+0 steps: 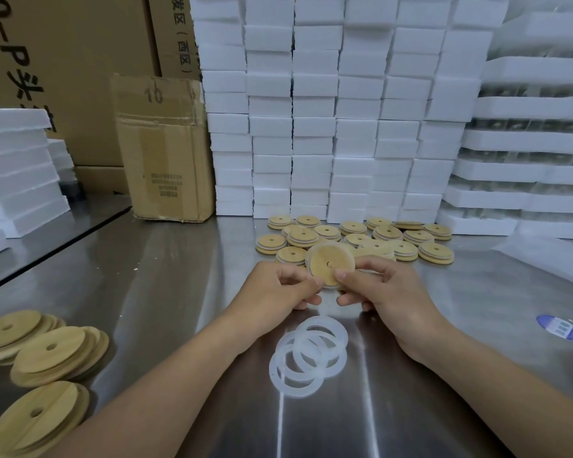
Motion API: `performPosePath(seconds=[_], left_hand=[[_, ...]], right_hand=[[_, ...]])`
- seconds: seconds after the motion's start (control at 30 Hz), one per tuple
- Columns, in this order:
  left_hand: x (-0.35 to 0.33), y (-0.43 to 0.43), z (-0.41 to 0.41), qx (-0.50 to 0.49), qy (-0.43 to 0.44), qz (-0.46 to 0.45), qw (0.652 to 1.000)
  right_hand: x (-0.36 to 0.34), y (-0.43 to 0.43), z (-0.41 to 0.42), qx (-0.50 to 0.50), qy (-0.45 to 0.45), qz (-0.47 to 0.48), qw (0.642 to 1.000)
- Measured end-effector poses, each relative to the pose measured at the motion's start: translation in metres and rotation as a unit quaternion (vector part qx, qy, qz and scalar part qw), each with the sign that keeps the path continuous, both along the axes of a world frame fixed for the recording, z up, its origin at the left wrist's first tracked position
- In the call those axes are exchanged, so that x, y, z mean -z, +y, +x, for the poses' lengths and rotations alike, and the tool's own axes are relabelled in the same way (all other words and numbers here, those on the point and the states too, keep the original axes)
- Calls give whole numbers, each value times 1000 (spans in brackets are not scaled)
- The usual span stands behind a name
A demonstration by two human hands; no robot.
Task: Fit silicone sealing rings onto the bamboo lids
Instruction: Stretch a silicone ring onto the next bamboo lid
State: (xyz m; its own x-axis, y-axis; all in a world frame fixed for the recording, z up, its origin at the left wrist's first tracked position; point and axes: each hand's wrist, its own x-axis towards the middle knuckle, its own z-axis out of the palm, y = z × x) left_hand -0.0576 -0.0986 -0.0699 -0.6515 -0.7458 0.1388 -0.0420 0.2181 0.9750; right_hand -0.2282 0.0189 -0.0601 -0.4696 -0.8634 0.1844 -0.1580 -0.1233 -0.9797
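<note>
The left grip [278, 285] and right grip [387, 292] both pinch one lid [328, 259], tilted above the worktop [179, 276], with the loose rings [308, 355] lying just nearer the person, about equally near either grip.

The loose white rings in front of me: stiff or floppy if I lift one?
Probably floppy: the rings look thin, flat and translucent, so one would likely sag. They overlap, so lifting or pushing one may drag neighbours. Likely light, and lying flat on the table, unlikely to roll.
</note>
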Motion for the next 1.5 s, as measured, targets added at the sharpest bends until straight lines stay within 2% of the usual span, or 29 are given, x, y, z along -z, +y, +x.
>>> performPosePath(seconds=[0.13,0.3,0.5,0.6,0.7,0.77,0.87,0.97,1.07,1.1,1.17,1.23,1.27,1.37,1.43,1.5], left_hand=[[-1,0,0,-5,2,6,1000],[-8,1,4,41,12,32,999],[-11,2,5,22,48,73,996],[-13,4,8,29,56,73,995],[-11,6,7,3,75,77,994],[-10,6,7,-4,77,76,994],[-10,6,6,8,62,68,996],[-11,8,5,-7,66,62,996],[-15,8,4,-61,112,97,987],[-16,8,5,-81,130,107,982],[-18,10,7,-116,147,111,976],[-29,13,9,-141,133,84,978],[-41,13,15,-150,125,55,979],[-99,4,65,-153,96,-99,979],[-136,1,120,-135,38,-233,962],[-147,1,172,-130,-52,-319,937]], right_hand=[[1,0,-3,-12,13,14,1000],[2,-2,-6,-5,-36,-12,999],[-3,1,-6,-50,-9,-3,999],[-1,1,-3,-72,42,7,996],[3,-2,-1,-51,81,-7,995],[7,-3,1,-21,157,-27,987],[12,-3,-1,23,317,-41,947],[15,-4,-1,41,322,-52,944],[10,-11,-14,142,355,-66,922],[6,-14,-22,185,389,-43,902],[1,-21,-37,218,450,72,863],[5,-24,-45,205,448,161,855],[9,-23,-47,204,442,164,858],[12,-17,-49,223,471,142,842],[11,-16,-46,221,476,123,842],[12,-16,-42,213,479,91,847]])
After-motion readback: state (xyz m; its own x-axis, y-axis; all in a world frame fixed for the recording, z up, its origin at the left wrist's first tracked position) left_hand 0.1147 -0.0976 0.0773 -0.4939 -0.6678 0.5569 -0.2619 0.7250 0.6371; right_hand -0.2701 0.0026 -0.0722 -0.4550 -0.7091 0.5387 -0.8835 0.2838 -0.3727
